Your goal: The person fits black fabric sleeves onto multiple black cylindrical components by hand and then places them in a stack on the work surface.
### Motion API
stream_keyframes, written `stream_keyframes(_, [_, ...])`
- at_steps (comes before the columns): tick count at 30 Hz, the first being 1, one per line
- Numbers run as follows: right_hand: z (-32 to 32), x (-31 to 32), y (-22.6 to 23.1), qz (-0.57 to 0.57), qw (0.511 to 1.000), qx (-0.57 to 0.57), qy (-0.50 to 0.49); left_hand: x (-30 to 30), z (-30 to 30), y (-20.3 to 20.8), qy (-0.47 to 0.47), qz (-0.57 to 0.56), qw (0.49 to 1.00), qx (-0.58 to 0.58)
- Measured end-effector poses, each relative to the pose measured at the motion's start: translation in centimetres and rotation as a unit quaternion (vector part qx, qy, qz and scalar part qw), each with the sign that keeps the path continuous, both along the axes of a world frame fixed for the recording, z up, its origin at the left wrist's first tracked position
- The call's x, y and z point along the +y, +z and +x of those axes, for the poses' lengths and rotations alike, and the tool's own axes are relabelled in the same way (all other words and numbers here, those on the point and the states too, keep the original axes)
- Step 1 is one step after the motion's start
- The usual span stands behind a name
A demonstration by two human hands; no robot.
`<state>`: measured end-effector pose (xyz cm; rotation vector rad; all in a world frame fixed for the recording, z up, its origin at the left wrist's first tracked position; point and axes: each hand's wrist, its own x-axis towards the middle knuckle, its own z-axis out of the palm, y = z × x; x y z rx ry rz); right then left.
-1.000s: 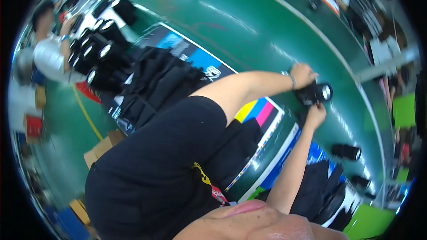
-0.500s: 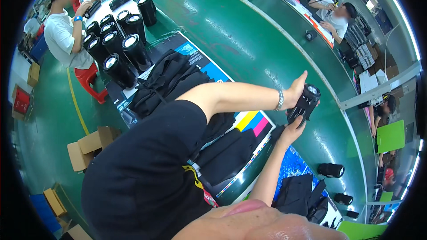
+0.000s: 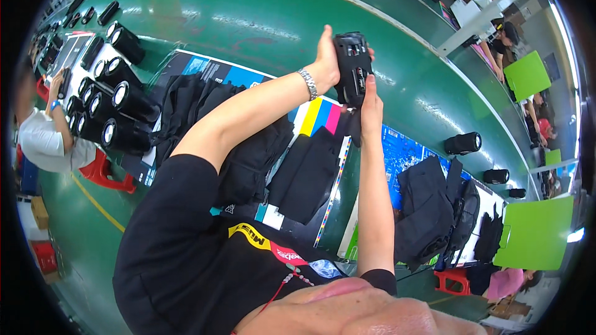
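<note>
Both my hands hold a black cylindrical speaker [image 3: 351,74] up over the green work surface. Its side panel with small fittings faces me. My left hand [image 3: 327,63], with a metal-link band at the wrist, presses the speaker's left side, thumb sticking up. Around its lower right side my right hand [image 3: 371,108] is closed, the thumb lying along the edge. A strip of black material [image 3: 352,127] hangs just below the speaker; whether it is attached cannot be made out. Fingertips behind the speaker are partly hidden.
Black fabric pieces [image 3: 304,177] lie on printed sheets before me, with another black heap [image 3: 425,211] to the right. Several upright black speakers [image 3: 127,100] stand at left near a seated co-worker [image 3: 49,133]. More speakers [image 3: 462,143] lie at right on the green surface [image 3: 248,31].
My view has swung to the right. The speaker, still in both hands, now stands more upright with its fitted panel toward me.
</note>
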<state>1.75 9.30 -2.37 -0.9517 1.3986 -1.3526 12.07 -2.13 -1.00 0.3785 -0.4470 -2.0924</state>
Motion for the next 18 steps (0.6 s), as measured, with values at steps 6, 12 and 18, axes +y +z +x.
stream_keyframes(6, [-4.2, -2.9, 4.0, -0.182, 0.866, 0.427, -0.189, -4.7, 2.2, -2.0, 0.129, 0.088, 0.962, -0.224])
stream_keyframes(12, [-5.7, -5.7, 1.8, -0.228, 0.768, 0.595, -0.072, -3.3, 1.5, 1.0, 0.057, -0.185, 0.928, -0.317])
stream_keyframes(18, [-5.6, -3.7, 0.5, -0.260, 0.785, 0.537, -0.165, -4.1, -4.4, 1.6, -0.029, -0.413, 0.828, -0.378])
